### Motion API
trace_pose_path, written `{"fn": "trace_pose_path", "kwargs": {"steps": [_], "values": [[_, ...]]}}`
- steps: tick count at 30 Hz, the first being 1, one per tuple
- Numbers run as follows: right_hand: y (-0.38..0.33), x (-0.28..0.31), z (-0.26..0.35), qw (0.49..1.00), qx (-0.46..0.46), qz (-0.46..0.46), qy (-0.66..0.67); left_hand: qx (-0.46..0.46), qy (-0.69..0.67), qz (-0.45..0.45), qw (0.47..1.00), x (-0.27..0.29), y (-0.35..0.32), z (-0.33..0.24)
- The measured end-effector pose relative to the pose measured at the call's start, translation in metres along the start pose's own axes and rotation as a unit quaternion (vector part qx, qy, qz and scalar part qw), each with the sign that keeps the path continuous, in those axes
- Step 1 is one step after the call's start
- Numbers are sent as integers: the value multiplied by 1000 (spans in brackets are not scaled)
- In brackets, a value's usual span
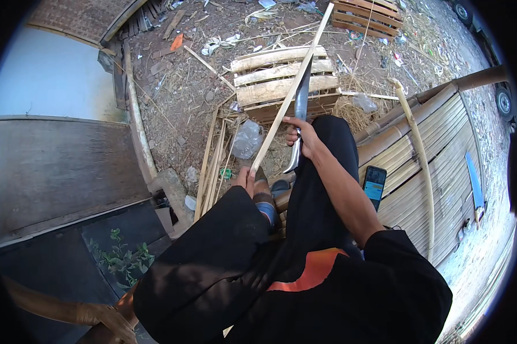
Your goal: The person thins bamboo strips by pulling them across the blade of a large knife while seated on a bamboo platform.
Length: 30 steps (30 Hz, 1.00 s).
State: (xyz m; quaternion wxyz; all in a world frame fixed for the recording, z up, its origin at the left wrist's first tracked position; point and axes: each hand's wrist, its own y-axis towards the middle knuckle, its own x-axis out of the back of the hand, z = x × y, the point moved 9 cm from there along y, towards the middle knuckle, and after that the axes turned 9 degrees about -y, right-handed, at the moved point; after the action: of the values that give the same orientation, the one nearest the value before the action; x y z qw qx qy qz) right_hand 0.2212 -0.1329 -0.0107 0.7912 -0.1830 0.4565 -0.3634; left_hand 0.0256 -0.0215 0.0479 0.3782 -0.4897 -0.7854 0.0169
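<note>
My right hand [305, 137] is closed around the handle of a machete [302, 103], whose blade points up and away from me. Its index finger reaches out against a long pale bamboo strip [293, 89]. This strip slants from lower left to upper right and lies along the blade's left side. Beside my left knee, my left hand [247, 179] grips the strip's lower end; the knee hides part of that hand. Beyond both hands stands a slatted wooden crate [287, 79], partly behind the strip and blade.
Several loose strips [211, 163] and a clear plastic bag [247, 139] lie left of the crate. On the bamboo bench [407, 189] to my right are a phone [374, 186], a curved stick [417, 137] and a blue blade-shaped thing [474, 178]. Another crate [367, 20] stands farther off.
</note>
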Motion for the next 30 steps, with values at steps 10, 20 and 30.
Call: {"fn": "trace_pose_path", "kwargs": {"steps": [10, 20, 30], "values": [[-17, -34, -7, 990, 61, 61, -113, 184, -394, 40, 900, -30, 33, 50], [-31, -69, 3, 706, 289, -16, -646, 184, -468, 26, 864, -18, 12, 5], [-47, -117, -11, 501, 253, 85, -823, 117, -334, -68, 933, -22, 15, 60]]}}
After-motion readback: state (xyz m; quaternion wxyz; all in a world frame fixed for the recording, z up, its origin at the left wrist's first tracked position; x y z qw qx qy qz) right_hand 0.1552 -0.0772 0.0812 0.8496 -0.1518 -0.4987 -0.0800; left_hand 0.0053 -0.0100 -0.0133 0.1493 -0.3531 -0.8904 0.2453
